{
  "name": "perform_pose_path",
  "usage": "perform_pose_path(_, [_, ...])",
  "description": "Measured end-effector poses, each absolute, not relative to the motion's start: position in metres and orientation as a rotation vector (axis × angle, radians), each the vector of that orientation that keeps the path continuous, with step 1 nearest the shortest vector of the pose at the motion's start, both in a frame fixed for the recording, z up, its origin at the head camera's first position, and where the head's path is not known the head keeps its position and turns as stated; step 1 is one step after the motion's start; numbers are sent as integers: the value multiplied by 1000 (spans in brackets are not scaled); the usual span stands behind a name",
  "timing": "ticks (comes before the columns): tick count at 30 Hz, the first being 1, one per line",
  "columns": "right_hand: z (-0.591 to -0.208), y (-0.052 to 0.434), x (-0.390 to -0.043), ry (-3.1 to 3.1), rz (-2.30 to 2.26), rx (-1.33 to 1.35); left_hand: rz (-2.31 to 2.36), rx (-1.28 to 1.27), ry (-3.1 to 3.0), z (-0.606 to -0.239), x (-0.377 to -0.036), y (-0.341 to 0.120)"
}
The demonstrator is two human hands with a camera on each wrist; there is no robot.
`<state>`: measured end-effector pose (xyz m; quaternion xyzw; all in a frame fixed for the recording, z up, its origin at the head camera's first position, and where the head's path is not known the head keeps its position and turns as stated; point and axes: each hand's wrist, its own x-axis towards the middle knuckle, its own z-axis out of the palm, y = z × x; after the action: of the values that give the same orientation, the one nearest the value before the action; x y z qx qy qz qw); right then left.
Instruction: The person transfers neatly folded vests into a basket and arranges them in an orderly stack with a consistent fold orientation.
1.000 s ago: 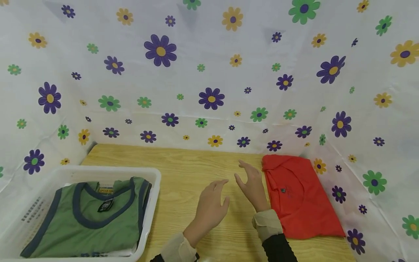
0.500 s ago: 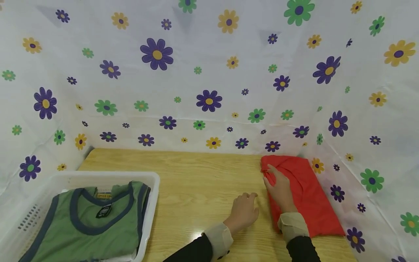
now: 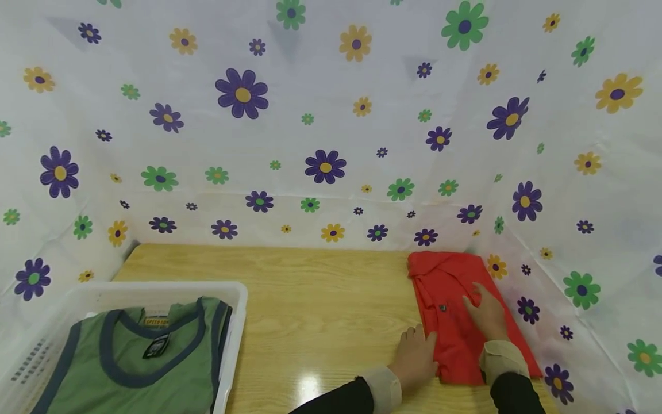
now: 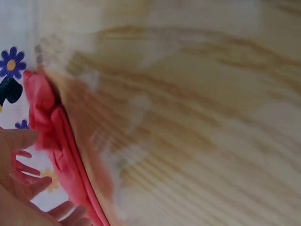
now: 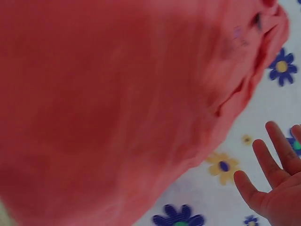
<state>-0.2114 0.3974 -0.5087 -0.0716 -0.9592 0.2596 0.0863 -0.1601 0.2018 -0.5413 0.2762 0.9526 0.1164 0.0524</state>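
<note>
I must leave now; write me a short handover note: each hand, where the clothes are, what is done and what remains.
Left hand: at the near left edge of the folded red shirt, touching it; whether the fingers grip the cloth cannot be told.
Right hand: fingers straight, lying flat on top of the red shirt.
Red shirt: folded, on the wooden table at its far right, beside the flowered cloth.
Green tank top: folded, inside the white basket at the left.
Done: both garments folded; one in the basket.
Left, probably: move the red shirt to the basket.
</note>
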Motion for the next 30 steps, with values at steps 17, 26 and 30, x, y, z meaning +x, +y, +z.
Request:
perform_pose_path(17, [-524,444,-194,-3223,583,-434,147,1234,2871,-549,-154,228])
perform_pose_path(26, [-511,441,-196,-3302,497,-242,26,1188,2947,-548,-167,210])
perform_pose_path(30, [-499,435,-198,-3372,463,-124,-10,1168,2960,-545,-177,192])
